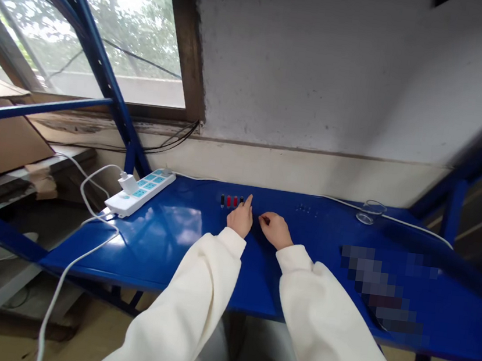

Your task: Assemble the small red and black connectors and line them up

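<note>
On the blue tabletop [188, 256], several small black and red cylindrical pieces [228, 201] stand in a short row. My left hand [240, 220] lies at the right end of that row, its index finger stretched forward past the last black piece [241, 200]. Whether it touches that piece I cannot tell. Close by on the right, my right hand [277, 229] is closed, thumb and fingertips pressed together over the table; anything between them is too small to make out. Farther right lie several tiny shiny or clear bits [303, 209].
A white power strip [143, 192] with a plug and cable sits at the left. Toward the back right stands a clear cup [369, 212]. A blurred-out dark object [373, 284] lies on the right. Blue frame posts [452, 212] flank the table, with a wall behind.
</note>
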The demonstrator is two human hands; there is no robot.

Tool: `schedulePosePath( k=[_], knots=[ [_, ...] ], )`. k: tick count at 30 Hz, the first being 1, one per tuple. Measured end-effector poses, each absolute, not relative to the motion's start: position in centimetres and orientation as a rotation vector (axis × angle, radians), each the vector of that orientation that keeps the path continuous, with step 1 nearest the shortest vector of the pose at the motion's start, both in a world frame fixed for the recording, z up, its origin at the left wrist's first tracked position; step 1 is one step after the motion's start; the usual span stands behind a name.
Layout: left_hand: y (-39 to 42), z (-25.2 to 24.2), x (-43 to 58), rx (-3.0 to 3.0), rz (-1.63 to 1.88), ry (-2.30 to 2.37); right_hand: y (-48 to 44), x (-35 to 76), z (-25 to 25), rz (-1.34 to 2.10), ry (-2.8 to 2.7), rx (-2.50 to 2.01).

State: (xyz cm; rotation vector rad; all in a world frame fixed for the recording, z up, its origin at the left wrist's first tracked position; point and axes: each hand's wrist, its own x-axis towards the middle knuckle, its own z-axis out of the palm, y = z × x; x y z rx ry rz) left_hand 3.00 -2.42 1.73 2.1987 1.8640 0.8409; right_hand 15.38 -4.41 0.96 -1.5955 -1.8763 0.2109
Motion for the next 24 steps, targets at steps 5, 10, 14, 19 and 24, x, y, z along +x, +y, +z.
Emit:
schedulePosePath(
  k=[5,10,14,19,24],
  knots=[
    [-1.9,1.4,2.7,2.055,1.223,1.618,-4.4,15.5,0.9,0.209,-1.866,-1.588],
    [-1.9,1.4,2.8,1.657,1.448,1.204,-4.5,15.4,1.4,0.243,-1.702,-1.593],
    [-2.5,1.8,3.0,1.455,1.417,0.955,-4.6,15.3,1.8,0.428,-1.503,-1.473],
    [-3.0,2.1,2.9,1.422,1.373,0.852,-4.6,15.1,1.8,0.461,-1.408,-1.266],
    [-3.1,2.1,2.8,1.419,1.298,0.823,-4.4,15.2,1.7,0.484,-1.353,-1.229]
  ],
)
